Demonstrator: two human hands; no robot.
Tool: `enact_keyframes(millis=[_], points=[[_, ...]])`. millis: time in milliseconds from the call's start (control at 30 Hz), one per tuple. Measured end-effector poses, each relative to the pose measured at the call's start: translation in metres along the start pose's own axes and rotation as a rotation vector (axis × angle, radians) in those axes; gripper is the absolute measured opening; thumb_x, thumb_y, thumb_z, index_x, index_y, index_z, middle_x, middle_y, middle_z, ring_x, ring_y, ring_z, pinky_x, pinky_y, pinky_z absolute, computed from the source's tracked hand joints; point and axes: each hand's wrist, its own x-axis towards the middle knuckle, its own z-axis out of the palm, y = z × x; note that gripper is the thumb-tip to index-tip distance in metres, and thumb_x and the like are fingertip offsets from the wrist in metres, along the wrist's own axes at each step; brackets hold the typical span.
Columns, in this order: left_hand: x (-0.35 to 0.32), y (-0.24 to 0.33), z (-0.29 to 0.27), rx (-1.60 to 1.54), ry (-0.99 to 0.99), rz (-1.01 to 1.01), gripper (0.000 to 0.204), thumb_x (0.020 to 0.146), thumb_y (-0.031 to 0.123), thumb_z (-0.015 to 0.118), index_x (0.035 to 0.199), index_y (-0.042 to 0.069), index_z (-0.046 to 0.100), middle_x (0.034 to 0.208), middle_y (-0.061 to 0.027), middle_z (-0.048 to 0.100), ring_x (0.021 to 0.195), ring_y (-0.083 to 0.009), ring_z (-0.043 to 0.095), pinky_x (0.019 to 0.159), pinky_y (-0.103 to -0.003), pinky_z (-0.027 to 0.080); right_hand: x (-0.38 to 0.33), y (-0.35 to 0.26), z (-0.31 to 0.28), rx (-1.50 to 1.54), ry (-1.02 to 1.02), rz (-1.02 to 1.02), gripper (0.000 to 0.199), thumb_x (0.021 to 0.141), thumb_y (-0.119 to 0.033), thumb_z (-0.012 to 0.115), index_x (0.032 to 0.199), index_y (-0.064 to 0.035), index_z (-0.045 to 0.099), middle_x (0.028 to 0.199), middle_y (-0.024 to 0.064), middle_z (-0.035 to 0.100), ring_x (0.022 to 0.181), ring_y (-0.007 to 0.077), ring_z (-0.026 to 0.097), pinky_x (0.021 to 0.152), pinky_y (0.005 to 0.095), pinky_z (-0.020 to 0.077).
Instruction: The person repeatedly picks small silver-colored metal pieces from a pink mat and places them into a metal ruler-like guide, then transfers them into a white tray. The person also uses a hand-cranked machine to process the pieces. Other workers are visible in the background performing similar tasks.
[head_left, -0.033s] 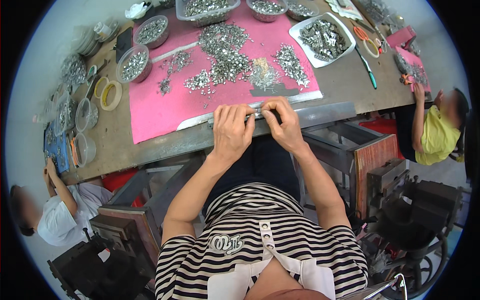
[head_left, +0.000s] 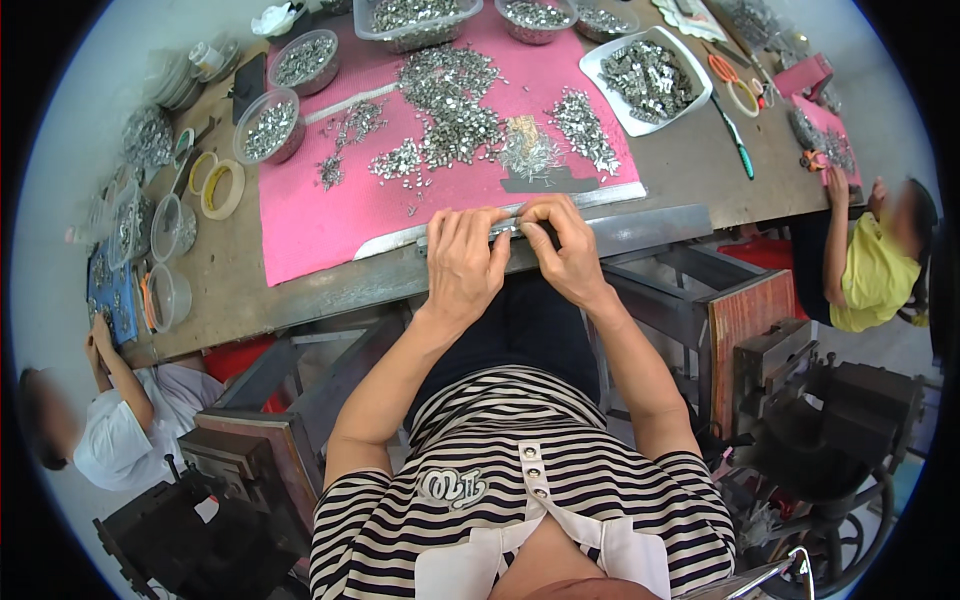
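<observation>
Metal piece (head_left: 503, 228) | held at counter (head_left: 690, 175) edge, between left hand (head_left: 463, 262) and right hand (head_left: 568, 250) | apparently pinched by both grips, contact partly hidden | judged light, stiff, slippery; best taken by ends

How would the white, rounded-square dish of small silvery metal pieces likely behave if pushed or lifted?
The white, rounded-square dish looks wide and low, so it would probably slide rather than tip. Heaped with small silvery metal pieces, it is likely heavy for its size. Tilting might spill the loose pile.
</observation>
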Motion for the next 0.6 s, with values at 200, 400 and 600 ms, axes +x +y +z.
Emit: enact_keyframes(millis=[200, 400, 600], points=[[-0.010, -0.004, -0.004, 0.004, 0.051, 0.009, 0.036, 0.086, 0.004, 0.075, 0.120, 0.005, 0.064, 0.112, -0.0106, 0.070, 0.102, -0.0301, 0.064, 0.102, -0.048, 0.040, 0.001, -0.002, 0.004, -0.034, -0.040, 0.028, 0.008, 0.094, -0.003, 0.069, 0.097, -0.0013, 0.062, 0.099, 0.0119, 0.069, 0.096, 0.0285, 0.065, 0.093, 0.0385, 0.0462], [-0.012, -0.005, -0.002, -0.022, 0.067, -0.009, 0.036, 0.086, 0.004, 0.075, 0.120, 0.005, 0.064, 0.112, -0.0103, 0.070, 0.103, -0.0305, 0.063, 0.096, -0.044, 0.042, 0.003, 0.002, 0.006, -0.072, -0.046, -0.042, 0.011, 0.092, -0.001, 0.068, 0.098, -0.0049, 0.060, 0.095, 0.0074, 0.065, 0.091, 0.0276, 0.061, 0.083, 0.0388, 0.0413], [-0.011, -0.003, -0.002, -0.021, 0.080, -0.016, 0.032, 0.085, 0.004, 0.075, 0.116, 0.005, 0.066, 0.111, -0.0107, 0.069, 0.104, -0.0304, 0.063, 0.095, -0.044, 0.042, 0.006, -0.001, 0.004, -0.156, -0.077, -0.091, 0.015, 0.087, 0.001, 0.070, 0.097, -0.0047, 0.060, 0.094, 0.0073, 0.065, 0.089, 0.0279, 0.062, 0.083, 0.0392, 0.0416]])
